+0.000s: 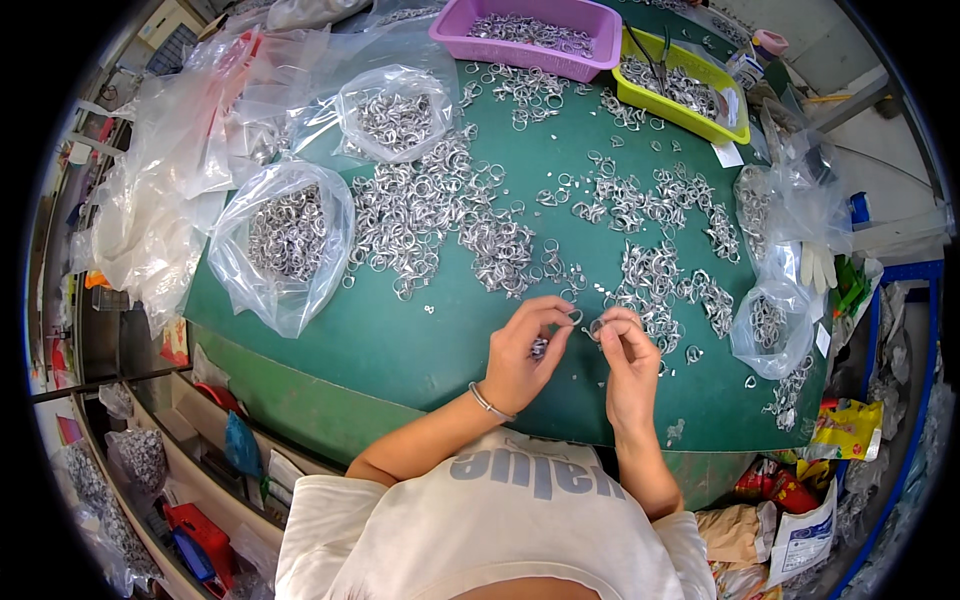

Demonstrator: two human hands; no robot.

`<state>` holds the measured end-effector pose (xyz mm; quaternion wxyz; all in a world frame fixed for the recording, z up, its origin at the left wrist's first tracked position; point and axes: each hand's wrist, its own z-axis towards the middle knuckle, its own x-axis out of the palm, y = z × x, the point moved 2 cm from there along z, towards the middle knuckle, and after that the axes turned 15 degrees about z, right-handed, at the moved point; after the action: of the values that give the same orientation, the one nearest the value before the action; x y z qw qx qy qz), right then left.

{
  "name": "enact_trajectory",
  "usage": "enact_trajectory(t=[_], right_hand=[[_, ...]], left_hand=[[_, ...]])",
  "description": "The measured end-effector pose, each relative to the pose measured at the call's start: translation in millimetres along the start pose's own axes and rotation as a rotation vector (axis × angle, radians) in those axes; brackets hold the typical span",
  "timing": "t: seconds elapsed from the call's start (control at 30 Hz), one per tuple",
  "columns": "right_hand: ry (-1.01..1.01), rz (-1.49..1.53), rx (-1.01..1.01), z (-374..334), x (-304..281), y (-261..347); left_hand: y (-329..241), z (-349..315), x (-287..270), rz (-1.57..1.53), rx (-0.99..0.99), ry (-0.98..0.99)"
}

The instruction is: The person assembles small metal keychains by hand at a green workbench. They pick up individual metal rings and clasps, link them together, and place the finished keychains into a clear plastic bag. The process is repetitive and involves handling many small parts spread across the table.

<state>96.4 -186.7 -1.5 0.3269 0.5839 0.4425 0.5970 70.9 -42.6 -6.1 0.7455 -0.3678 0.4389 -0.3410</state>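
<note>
While the left hand [525, 340] pinches one silver ring [575, 316] between thumb and forefinger, grip narrow, a small bunch of rings [540, 348] sits tucked in its curled fingers. Right hand [630, 360] close beside it: grip narrow too, thumb and fingertips on a second ring [597, 328]. Both held rings are between the hands, above the near part of the green worktop [390, 335]. Left one points rightward off the fingertips, right one leftward toward it; small round loops, so I can't tell a long axis. Just past the right hand, loose rings [650, 285] in heaps. Left of those, a bigger pile [420, 215], beside an open clear bag [338, 220] of rings. Second filled bag [441, 112] beyond. Far side: yellow-green tray [680, 113], rings plus a dark-handled tool [657, 68], then purple tray [480, 48], also holding rings.
</note>
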Motion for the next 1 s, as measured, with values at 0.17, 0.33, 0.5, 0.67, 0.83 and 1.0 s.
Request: enact_trajectory(t=[0.17,0.33,0.5,0.67,0.83,1.0], right_hand=[[0.054,0.152,0.062,1.9,-2.0,-3.5],[0.007,0.391,0.299,3.6,-5.7,-8.8],[0.125,0.148,0.332,1.2,-8.7,-16.0],[0.159,0.257,0.337,2.8,-2.7,-4.6],[0.122,0.432,0.363,5.2,-4.7,-5.1],[0.15,0.357,0.264,4.8,-2.3,-1.1]], left_hand=[[12.7,7.3,-2.1,0.076,-0.062,-0.012],[3.2,11.8,-11.2,0.1,-0.132,0.097],[5.2,10.0,-4.9,-0.009,-0.018,0.289],[19.9,8.1,-6.8,-0.447,-0.476,0.391],[17.7,9.0,-10.3,-0.622,-0.584,0.377],[18.6,10.1,-15.3,-0.37,-0.277,0.298]])
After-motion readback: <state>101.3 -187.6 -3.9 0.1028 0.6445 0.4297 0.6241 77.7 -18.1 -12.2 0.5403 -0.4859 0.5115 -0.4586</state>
